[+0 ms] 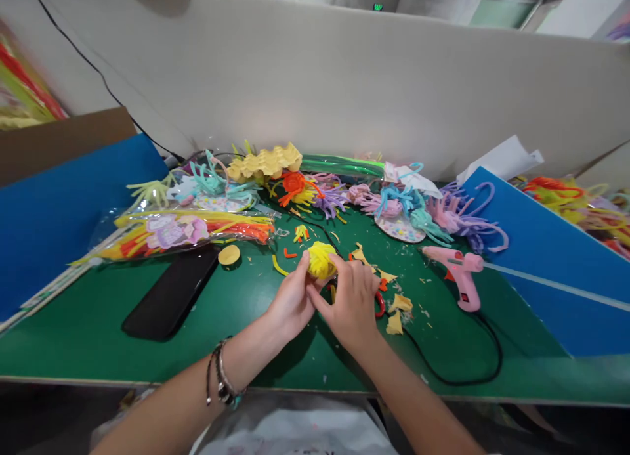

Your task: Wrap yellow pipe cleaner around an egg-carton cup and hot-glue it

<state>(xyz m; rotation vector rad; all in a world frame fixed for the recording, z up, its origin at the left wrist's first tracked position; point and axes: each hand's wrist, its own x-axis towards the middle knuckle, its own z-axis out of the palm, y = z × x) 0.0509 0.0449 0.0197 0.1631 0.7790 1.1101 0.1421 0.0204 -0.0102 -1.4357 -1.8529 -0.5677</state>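
Observation:
A yellow fuzzy ball is held between my two hands above the middle of the green table. My left hand grips it from the left, with the thumb along its side. From the right, my right hand closes on it with bent fingers. Beneath my right hand, red handles show in part; the rest of that object is hidden. Orange and yellow stem pieces lie just beyond the ball.
A pink glue gun with a black cord lies at the right. A black phone and a round yellow disc are at the left. Colourful stem bundles line the back. Blue panels stand at the sides.

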